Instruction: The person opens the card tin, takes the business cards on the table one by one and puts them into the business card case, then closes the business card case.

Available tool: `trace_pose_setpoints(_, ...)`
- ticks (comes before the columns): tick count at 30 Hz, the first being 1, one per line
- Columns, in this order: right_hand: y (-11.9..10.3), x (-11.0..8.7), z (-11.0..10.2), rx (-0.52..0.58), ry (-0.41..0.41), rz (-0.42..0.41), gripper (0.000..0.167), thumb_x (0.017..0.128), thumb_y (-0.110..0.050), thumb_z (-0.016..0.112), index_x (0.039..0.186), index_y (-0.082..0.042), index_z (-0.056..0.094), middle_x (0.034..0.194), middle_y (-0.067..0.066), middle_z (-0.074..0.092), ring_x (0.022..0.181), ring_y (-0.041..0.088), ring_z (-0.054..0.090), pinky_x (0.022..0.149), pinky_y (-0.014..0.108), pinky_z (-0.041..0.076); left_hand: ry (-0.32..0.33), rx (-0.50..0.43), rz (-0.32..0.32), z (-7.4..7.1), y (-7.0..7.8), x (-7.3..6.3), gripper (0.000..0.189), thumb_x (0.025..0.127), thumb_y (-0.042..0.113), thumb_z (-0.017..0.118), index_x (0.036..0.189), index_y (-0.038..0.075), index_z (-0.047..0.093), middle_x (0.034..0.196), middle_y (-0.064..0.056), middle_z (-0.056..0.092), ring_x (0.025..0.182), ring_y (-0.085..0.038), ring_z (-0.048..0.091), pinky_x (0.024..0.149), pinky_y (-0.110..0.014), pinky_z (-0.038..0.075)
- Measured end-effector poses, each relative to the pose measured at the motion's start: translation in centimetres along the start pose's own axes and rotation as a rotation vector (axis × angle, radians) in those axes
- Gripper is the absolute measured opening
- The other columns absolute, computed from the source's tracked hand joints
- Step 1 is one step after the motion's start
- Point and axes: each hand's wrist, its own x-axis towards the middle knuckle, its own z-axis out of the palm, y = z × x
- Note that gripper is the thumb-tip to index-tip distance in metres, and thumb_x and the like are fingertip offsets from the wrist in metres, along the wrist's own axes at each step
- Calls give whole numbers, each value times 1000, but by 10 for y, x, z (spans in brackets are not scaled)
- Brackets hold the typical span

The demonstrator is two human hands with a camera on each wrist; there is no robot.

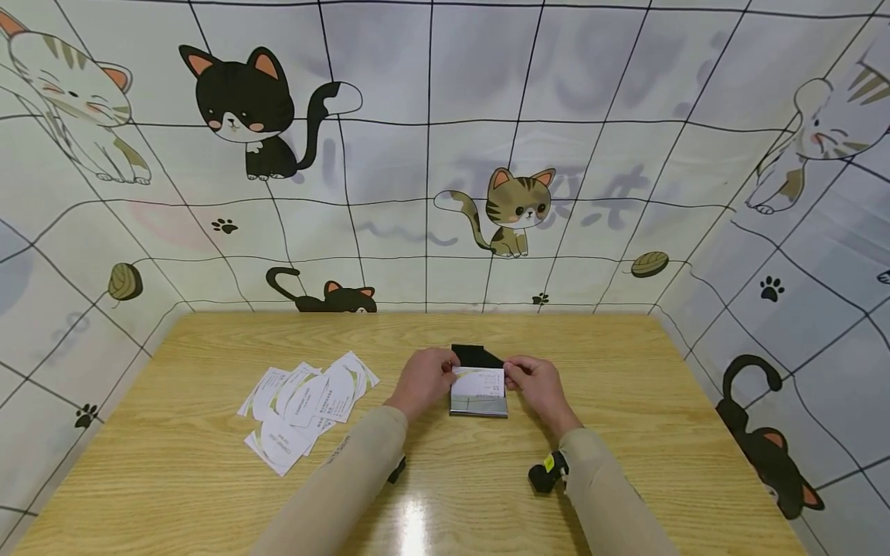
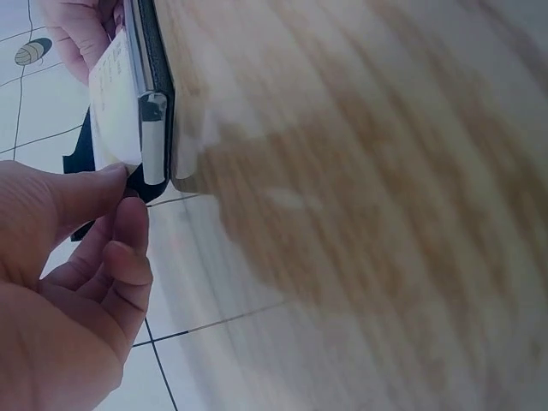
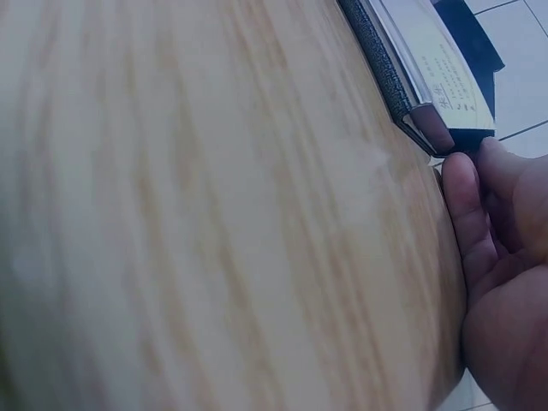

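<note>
A business card holder [image 1: 478, 409] with a shiny metal front lies opened on the table, its black flap [image 1: 476, 355] folded back on the far side. On it is a white business card [image 1: 480, 384] with green curves and small print, overlapping the metal part. My left hand [image 1: 427, 378] is at the card's left edge, where thumb and forefinger pinch its far corner [image 2: 120, 158]. From the other side my right hand [image 1: 541, 386] pinches the far right corner with thumb and forefinger, close against the flap. In the right wrist view, the holder's dark textured edge [image 3: 377, 64] faces the camera.
Several loose business cards [image 1: 299, 405] lie in an overlapping pile on the wooden table [image 1: 208, 494], left of my left hand. Cat-patterned sheeting [image 1: 389, 177] rises behind the table and along both sides. A black wrist device [image 1: 547, 472] sits by the right sleeve.
</note>
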Motion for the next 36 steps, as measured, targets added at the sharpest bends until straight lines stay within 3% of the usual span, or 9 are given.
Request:
trace_pose_setpoints(13,0,0,2,55,27,13,20,103,-9,63,107,8,74,86,8,71,73,11,66,68,23,58,-62,20,12,2,-3,-3,12,90,7,78,102,7,80,90,-3,67,79,-15,58,74,-31,52)
trace_pose_setpoints(21,0,0,3,19,39,5,22,103,-13,64,102,7,75,81,8,70,69,9,65,65,21,56,-106,1,31,2,-7,-5,9,91,8,78,99,7,80,88,-2,63,78,-14,56,74,-31,51)
trace_pose_setpoints(36,0,0,3,5,42,16,23,104,-15,64,100,5,74,80,8,71,69,11,65,66,22,56,-141,-56,19,1,-6,-9,7,94,6,73,91,8,78,85,-2,71,74,-13,57,70,-31,51)
